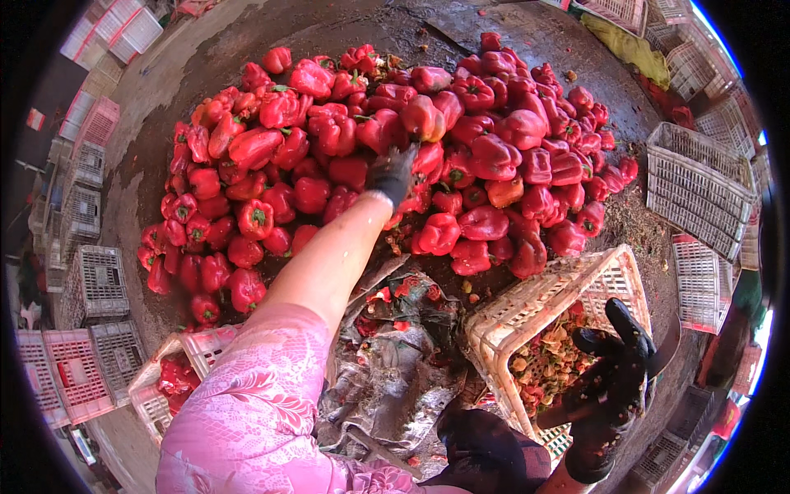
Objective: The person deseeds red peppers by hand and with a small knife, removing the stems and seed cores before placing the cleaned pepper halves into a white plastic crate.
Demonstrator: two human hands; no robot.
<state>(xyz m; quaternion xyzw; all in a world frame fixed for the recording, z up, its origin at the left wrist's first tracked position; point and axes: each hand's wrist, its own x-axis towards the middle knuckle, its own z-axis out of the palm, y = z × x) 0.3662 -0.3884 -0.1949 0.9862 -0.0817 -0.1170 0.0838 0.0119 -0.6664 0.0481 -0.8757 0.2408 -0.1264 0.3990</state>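
Observation:
A large heap of red bell peppers lies on the ground before me. My left hand, in a dark glove, reaches into the middle of the heap and is blurred; its fingertips are at a red and yellowish pepper, and whether it grips anything is unclear. At the lower right my right hand, in a black glove dotted with seeds, is raised beside a tilted plastic crate with pepper cores and scraps in it. A curved blade shows behind this hand; its handle is hidden.
Another crate with red peppers stands at the lower left. Dirty sacking with red scraps lies between the crates. Stacked plastic crates line the left side, and more crates stand at the right. A yellow sack lies at the upper right.

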